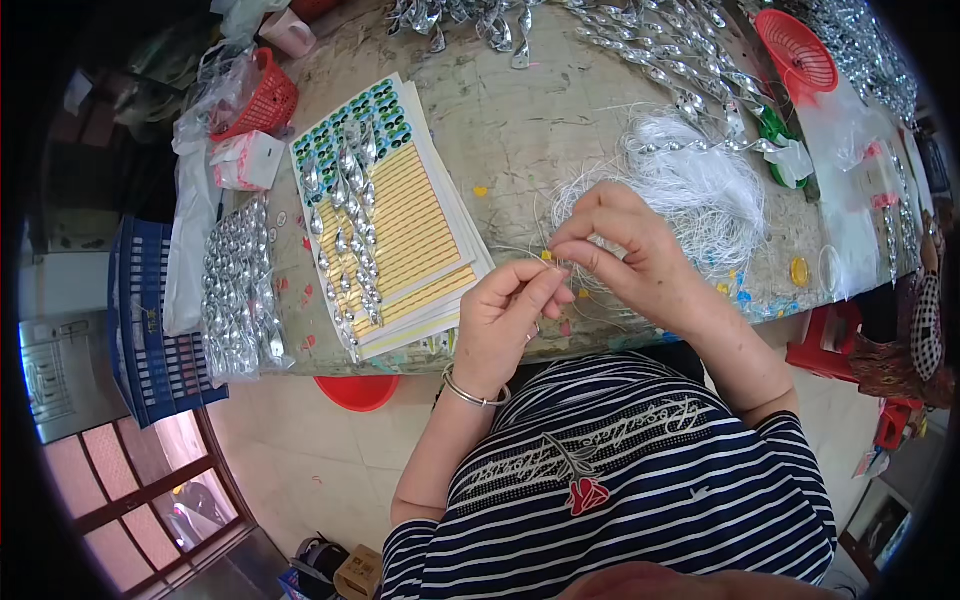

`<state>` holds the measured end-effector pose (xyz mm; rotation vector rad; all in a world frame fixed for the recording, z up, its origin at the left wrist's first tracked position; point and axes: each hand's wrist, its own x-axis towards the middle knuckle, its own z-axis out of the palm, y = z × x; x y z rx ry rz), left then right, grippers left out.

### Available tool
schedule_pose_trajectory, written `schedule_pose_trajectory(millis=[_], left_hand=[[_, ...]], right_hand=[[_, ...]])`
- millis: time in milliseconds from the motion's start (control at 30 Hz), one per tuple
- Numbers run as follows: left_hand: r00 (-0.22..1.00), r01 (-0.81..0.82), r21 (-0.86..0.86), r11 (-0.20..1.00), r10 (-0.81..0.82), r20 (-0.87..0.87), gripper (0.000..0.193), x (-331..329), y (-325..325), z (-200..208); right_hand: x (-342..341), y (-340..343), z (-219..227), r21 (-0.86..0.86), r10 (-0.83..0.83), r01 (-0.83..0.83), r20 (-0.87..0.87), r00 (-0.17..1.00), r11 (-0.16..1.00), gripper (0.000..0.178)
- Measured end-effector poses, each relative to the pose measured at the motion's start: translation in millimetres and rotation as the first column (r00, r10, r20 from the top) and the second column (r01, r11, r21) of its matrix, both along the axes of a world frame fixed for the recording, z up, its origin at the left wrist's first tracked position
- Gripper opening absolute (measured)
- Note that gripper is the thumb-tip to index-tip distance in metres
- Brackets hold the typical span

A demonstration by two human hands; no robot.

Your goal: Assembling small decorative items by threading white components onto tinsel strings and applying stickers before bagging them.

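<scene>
Over the table's near edge my left hand point(493, 325) and my right hand point(640, 262) meet almost fingertip to fingertip. Both are closed in a pinch on a thin white string, whose fine end between the fingertips is hard to make out. Just beyond my right hand lies a loose tangled heap of white string point(700, 190), with stray strands reaching toward my fingers. Left of my left hand is a stack of sheets with yellow strips and round green-blue stickers point(425, 235). Shiny silver twisted spirals point(350, 205) lie across the top sheet.
More silver spirals point(238, 290) hang at the left edge, and others point(650, 50) spread along the far side. Red baskets point(268, 97) point(796, 50) stand at both far corners. Green-handled scissors point(775, 130) lie right of the string. A red basin point(358, 390) is below the table.
</scene>
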<state>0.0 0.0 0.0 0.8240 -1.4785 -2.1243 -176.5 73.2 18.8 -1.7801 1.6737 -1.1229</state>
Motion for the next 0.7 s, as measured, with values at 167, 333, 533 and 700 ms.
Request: schedule_pose_trajectory(millis=[167,333,533,700], left_hand=[[0.998,-0.039,-0.034,0.999,0.040,0.045,0.013,2,0,-1],[1.000,-0.007,-0.084,0.996,0.007,0.004,0.013,2,4,-3],[0.995,0.097,-0.132,0.986,-0.097,0.006,0.012,3,6,-5],[0.994,0.111,-0.104,0.988,-0.108,0.033,0.012,6,7,-4]], right_hand=[[6,5,4,-0.091,-0.357,0.401,0.309,0.881,0.911,0.009],[15,15,1,0.006,-0.167,0.168,0.186,0.968,0.986,0.011],[18,11,-9,0.101,-0.177,0.148,0.431,0.885,0.984,0.008],[13,9,-9,0.185,-0.203,0.122,0.524,0.828,0.975,0.009]])
